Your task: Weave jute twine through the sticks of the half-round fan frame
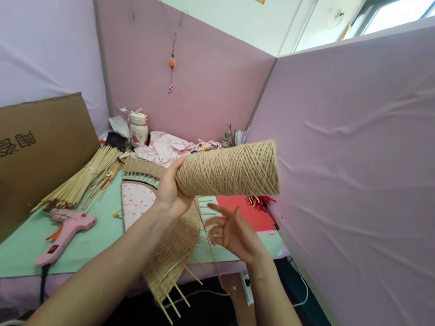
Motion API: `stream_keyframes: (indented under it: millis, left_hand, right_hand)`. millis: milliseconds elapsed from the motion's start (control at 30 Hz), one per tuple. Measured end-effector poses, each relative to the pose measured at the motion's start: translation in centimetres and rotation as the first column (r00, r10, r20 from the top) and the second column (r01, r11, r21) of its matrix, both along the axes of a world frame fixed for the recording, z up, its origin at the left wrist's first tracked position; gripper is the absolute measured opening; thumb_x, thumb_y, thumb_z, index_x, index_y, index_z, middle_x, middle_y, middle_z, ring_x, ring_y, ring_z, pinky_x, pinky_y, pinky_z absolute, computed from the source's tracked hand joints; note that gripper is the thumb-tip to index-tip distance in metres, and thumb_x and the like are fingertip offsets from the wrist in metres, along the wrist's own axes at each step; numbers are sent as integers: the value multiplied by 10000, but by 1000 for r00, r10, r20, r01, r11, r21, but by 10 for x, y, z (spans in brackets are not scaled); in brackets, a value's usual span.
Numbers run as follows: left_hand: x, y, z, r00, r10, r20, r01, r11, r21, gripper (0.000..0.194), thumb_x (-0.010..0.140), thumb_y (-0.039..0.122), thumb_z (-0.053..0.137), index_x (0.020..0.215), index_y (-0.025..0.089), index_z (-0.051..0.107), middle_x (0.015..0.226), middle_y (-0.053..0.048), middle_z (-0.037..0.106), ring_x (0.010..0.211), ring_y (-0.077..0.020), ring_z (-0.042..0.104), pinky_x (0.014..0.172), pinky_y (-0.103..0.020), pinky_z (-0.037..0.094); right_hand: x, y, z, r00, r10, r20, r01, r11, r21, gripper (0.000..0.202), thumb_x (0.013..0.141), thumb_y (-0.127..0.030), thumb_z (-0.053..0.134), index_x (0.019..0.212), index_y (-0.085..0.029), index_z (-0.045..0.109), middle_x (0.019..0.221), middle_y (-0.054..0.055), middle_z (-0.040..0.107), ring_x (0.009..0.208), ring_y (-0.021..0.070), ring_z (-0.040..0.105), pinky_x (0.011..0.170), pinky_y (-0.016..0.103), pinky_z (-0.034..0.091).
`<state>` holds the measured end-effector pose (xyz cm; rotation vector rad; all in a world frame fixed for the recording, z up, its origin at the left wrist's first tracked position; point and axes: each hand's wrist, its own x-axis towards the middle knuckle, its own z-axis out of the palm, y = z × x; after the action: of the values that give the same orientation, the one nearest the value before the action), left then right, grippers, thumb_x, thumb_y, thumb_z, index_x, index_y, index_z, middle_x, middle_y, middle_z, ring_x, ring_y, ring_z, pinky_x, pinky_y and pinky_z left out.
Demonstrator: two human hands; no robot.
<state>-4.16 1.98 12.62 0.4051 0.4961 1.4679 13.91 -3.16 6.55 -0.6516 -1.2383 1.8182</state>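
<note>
A large spool of jute twine (pixel 232 169) lies tilted in the air above the table, its far end pointing right. My left hand (pixel 172 192) grips its near end from below. Just under the spool is my right hand (pixel 229 230), fingers spread and apart from it. A loose strand of twine runs down past my right fingers toward the floor. Beneath my left arm a curved woven piece (pixel 175 248) of twine over thin sticks hangs over the table's front edge, with several bare stick ends poking out. Its upper part is hidden by my left hand.
A pink glue gun (pixel 68 234) lies at the left, beside a bundle of thin sticks (pixel 83 178) and a cardboard sheet (pixel 23 160). Red paper (pixel 245 214) is on the right. A white jar (pixel 138 128) and pink cloth (pixel 167 149) stand at the back. Partitions enclose the table.
</note>
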Motion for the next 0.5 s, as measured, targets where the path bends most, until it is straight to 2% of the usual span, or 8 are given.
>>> stream_keyframes:
  millis: [67,100,167,233,267,333,400,500]
  left_hand:
    - [-1,8,-3,990,137,-10,-136,986,92,249,752,344,639,933,183,698,945,-42,730,868,-194,661,713,-265,501]
    - [-1,11,-5,983,184,-17,-181,977,117,265,746,345,647,947,180,699,970,-41,727,902,-192,656,735,-259,495]
    - [2,14,-12,972,235,-30,-229,965,124,281,736,356,661,953,181,698,975,-35,723,921,-185,651,750,-249,488]
    - [7,11,-17,975,221,-36,-216,970,112,277,736,368,668,945,189,696,960,-28,722,907,-178,654,751,-247,488]
    - [9,9,-19,980,195,-39,-190,976,106,270,738,370,669,941,194,695,955,-25,723,898,-176,655,750,-248,490]
    - [11,4,-20,990,129,-57,-122,987,107,258,745,370,668,939,201,692,959,-22,724,901,-179,657,757,-255,493]
    - [8,1,-18,990,100,-98,-90,990,107,257,745,371,670,937,201,687,954,-23,723,912,-186,656,760,-258,493]
    - [0,3,-19,977,156,-147,-148,987,69,269,720,361,680,930,193,676,901,-7,716,850,-164,653,718,-238,486]
  right_hand:
    - [1,-11,-4,992,82,99,-86,995,40,524,839,-577,586,1163,-167,624,639,0,605,474,80,459,509,224,377]
    - [0,-15,-5,986,33,166,-50,994,99,461,838,-532,613,1109,-161,650,603,-17,574,468,73,433,506,218,363]
    - [-7,-15,-6,930,-240,278,162,947,277,362,829,-474,639,1022,-169,670,741,22,629,625,103,533,622,245,431]
    - [-20,-4,-11,786,-535,308,378,811,446,392,784,-445,682,1078,-190,636,1034,80,648,913,158,584,817,298,455]
    - [-27,3,-14,740,-589,324,409,777,479,461,762,-439,697,1142,-195,600,1133,97,624,997,176,573,866,318,449]
    - [-39,16,-19,761,-506,407,328,840,432,542,769,-447,674,1223,-186,537,1105,106,635,945,183,590,815,330,470]
    - [-44,18,-16,808,-363,465,194,908,372,399,819,-441,609,1111,-169,594,894,63,660,777,159,582,704,300,465]
    - [-37,5,7,816,-385,431,157,865,477,257,860,-404,565,789,-170,645,714,14,601,694,129,521,646,259,414]
